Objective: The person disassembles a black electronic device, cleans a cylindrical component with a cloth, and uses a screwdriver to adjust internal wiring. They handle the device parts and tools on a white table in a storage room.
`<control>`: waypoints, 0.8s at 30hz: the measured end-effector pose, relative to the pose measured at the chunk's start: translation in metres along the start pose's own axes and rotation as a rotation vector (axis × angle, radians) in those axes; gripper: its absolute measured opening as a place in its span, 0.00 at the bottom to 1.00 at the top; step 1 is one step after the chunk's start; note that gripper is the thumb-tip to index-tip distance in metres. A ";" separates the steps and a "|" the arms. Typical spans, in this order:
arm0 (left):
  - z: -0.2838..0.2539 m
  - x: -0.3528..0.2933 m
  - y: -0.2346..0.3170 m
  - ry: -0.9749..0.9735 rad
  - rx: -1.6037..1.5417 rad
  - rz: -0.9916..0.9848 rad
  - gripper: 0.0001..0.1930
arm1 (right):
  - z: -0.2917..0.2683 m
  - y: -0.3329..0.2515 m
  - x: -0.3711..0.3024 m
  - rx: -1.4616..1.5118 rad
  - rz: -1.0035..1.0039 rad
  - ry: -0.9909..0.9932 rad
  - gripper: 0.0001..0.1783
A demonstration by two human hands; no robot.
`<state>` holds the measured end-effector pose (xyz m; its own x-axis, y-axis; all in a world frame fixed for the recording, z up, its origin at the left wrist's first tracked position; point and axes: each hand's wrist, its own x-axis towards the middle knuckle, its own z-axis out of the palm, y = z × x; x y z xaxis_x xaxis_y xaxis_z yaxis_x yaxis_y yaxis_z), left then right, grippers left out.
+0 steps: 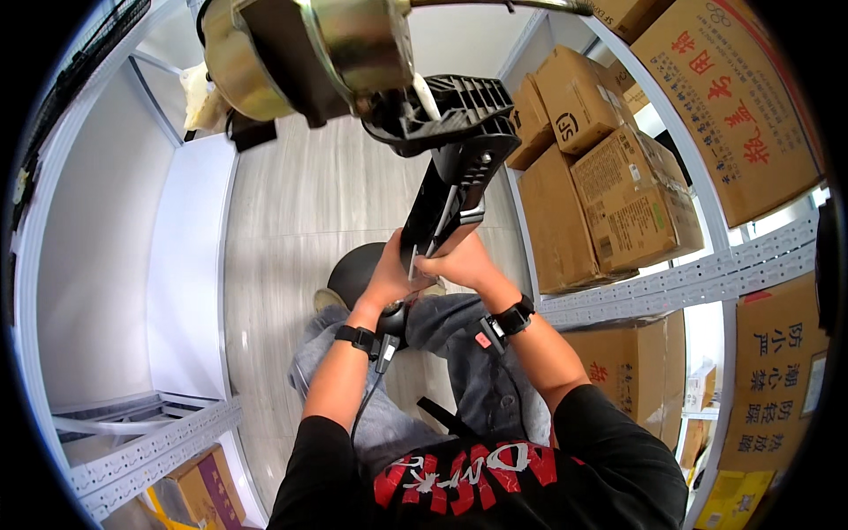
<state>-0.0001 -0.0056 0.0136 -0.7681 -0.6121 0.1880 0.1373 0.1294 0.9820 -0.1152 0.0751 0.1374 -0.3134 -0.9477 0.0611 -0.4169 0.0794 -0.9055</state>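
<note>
In front of me rises a black machine part [446, 190], a long slanted shaft with a ribbed bracket [442, 110] at its upper end. A gold-coloured metal cylinder [362, 44] with dark bands sits beside that bracket, cut off by the top of the view. My left hand [389, 274] is closed round the shaft's lower end from the left. From the right, my right hand [461, 265] grips the same end, its thumb toward the left hand. Most fingers of both hands are hidden. Below them, near my feet, is a rounded black object [355, 272], partly covered by my left hand.
At right, metal shelving [689, 269] holds several cardboard boxes [636, 199]. A white panel [190, 265] and a perforated shelf beam [150, 450] stand at left, with a carton [208, 490] below. Wood-look flooring [291, 194] runs between. Straps with small devices circle my wrists.
</note>
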 end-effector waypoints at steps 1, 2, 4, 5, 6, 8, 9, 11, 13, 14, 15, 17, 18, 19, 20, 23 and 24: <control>-0.002 -0.001 0.006 -0.022 -0.001 -0.009 0.44 | 0.005 0.004 -0.002 0.021 0.029 0.025 0.35; -0.004 0.000 0.012 -0.044 -0.002 -0.018 0.46 | 0.009 0.007 -0.003 0.041 0.055 0.052 0.39; -0.006 -0.001 0.007 -0.075 0.057 -0.014 0.46 | 0.011 0.008 -0.003 0.016 0.110 0.090 0.41; -0.005 0.000 0.004 -0.074 0.027 -0.038 0.45 | 0.011 0.006 -0.004 -0.008 0.124 0.086 0.39; -0.007 -0.002 0.003 -0.067 0.001 -0.067 0.44 | 0.012 0.003 -0.002 -0.029 0.133 0.073 0.37; -0.005 -0.002 0.017 -0.083 -0.086 -0.151 0.40 | 0.004 -0.015 -0.001 -0.051 0.118 0.028 0.30; -0.002 -0.002 0.015 -0.025 -0.060 -0.081 0.39 | 0.000 -0.016 0.000 -0.020 0.083 0.013 0.24; 0.004 -0.002 0.007 0.092 -0.005 0.059 0.38 | -0.005 -0.019 0.001 -0.004 0.040 -0.027 0.18; 0.010 -0.001 0.006 0.128 -0.025 0.040 0.36 | -0.013 -0.031 0.002 -0.039 0.019 -0.068 0.18; 0.011 0.000 0.006 0.138 -0.033 0.025 0.35 | -0.016 -0.038 0.004 -0.047 0.122 -0.112 0.18; 0.012 0.000 0.006 0.147 -0.041 0.012 0.35 | -0.015 -0.032 0.004 -0.051 0.058 -0.095 0.18; 0.014 -0.001 0.002 0.168 -0.042 0.041 0.34 | -0.013 -0.018 0.004 -0.059 -0.070 -0.060 0.18; 0.012 -0.002 0.004 0.172 -0.048 0.040 0.33 | -0.013 -0.021 0.004 -0.043 0.005 -0.069 0.19; 0.012 -0.002 0.004 0.176 -0.054 0.038 0.33 | -0.014 -0.026 0.005 -0.026 0.079 -0.078 0.19; 0.013 -0.001 0.003 0.219 -0.055 0.027 0.33 | -0.015 -0.029 0.005 -0.009 0.153 -0.087 0.20; 0.025 0.001 -0.001 0.313 -0.065 0.046 0.33 | -0.023 -0.005 0.014 0.039 -0.096 -0.118 0.22; 0.027 0.004 -0.001 0.345 -0.067 0.092 0.32 | -0.028 -0.002 0.018 0.001 -0.025 -0.168 0.28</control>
<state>-0.0200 0.0124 0.0132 -0.4961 -0.8290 0.2581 0.2450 0.1515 0.9576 -0.1436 0.0667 0.1515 -0.1552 -0.9878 0.0129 -0.4218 0.0544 -0.9051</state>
